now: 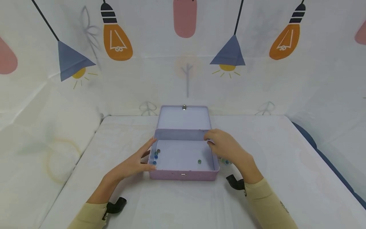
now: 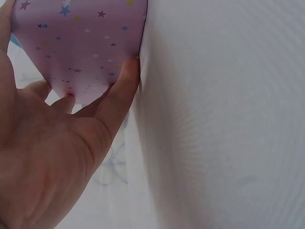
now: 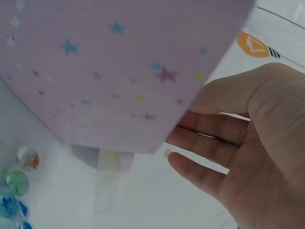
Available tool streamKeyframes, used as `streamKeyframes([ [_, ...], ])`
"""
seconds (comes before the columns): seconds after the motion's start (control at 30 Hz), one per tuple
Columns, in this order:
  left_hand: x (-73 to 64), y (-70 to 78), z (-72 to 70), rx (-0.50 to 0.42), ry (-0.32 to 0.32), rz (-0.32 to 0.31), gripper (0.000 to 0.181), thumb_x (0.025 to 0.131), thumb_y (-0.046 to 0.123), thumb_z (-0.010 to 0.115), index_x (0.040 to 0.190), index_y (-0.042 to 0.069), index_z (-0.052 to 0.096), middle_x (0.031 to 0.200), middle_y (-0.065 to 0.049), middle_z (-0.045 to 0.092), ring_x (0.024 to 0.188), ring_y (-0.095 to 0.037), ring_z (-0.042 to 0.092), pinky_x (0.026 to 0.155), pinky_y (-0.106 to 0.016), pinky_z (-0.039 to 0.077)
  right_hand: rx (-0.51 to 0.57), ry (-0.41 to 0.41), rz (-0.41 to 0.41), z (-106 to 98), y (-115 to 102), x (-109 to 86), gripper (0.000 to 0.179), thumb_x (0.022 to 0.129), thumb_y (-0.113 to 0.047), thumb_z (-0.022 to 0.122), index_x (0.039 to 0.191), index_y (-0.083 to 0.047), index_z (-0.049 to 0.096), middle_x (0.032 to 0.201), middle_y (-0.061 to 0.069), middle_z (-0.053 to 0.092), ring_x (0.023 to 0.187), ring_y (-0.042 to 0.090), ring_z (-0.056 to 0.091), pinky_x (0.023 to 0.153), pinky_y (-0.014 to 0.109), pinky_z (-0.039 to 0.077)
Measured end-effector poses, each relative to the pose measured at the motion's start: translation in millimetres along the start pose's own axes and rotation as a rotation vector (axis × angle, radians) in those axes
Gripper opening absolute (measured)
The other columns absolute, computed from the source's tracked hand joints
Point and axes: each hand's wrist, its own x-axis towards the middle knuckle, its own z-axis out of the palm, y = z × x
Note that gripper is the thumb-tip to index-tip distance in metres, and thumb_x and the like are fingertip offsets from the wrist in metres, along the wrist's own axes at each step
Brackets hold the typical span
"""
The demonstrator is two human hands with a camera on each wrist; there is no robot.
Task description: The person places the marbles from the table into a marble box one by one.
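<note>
A lilac tin box (image 1: pixel 183 175) with a star pattern stands on the table, its lid (image 1: pixel 183 117) raised at the back. My left hand (image 1: pixel 130 165) grips the box's left side, thumb on the front rim and fingers spread along the wall. Several glass marbles (image 1: pixel 156 156) lie along the left inside wall, and a green marble (image 1: pixel 199 161) sits toward the right of the floor. Over the right rim near the back corner, my right hand (image 1: pixel 226 144) has its thumb and bent fingers inside the box. I cannot tell whether a marble is between its fingertips.
Outside the box's right side, partly behind my right wrist, is a group of glass marbles (image 3: pixel 17 182) on the white table cover (image 1: pixel 177 206). A white curtain (image 1: pixel 154 79) printed with lamps hangs behind the table. Black curved pieces (image 1: pixel 116 205) stick out at both wrists.
</note>
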Motion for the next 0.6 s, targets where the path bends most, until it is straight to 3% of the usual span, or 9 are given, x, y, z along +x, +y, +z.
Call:
streamKeyframes([
  [0.23, 0.2, -0.4, 0.0, 0.012, 0.005, 0.001, 0.099, 0.089, 0.028, 0.074, 0.159, 0.041, 0.006, 0.168, 0.007, -0.009, 0.152, -0.046, 0.015, 0.108, -0.069, 0.034, 0.007, -0.035, 0.099, -12, 13, -3.8, 0.02, 0.092, -0.006, 0.065, 0.11, -0.007, 0.072, 0.105, 0.006, 0.07, 0.101, 0.024, 0.066, 0.089, 0.043, 0.055],
  [0.6, -0.9, -0.7, -0.7, -0.007, 0.002, 0.0, 0.098, 0.089, 0.027, 0.074, 0.158, 0.043, 0.006, 0.168, 0.008, -0.009, 0.152, -0.046, 0.015, 0.108, -0.07, 0.033, 0.012, -0.304, 0.266, -23, 33, -12.6, 0.028, 0.09, -0.011, 0.063, 0.116, -0.002, 0.066, 0.103, 0.014, 0.068, 0.092, 0.026, 0.062, 0.083, 0.047, 0.052],
])
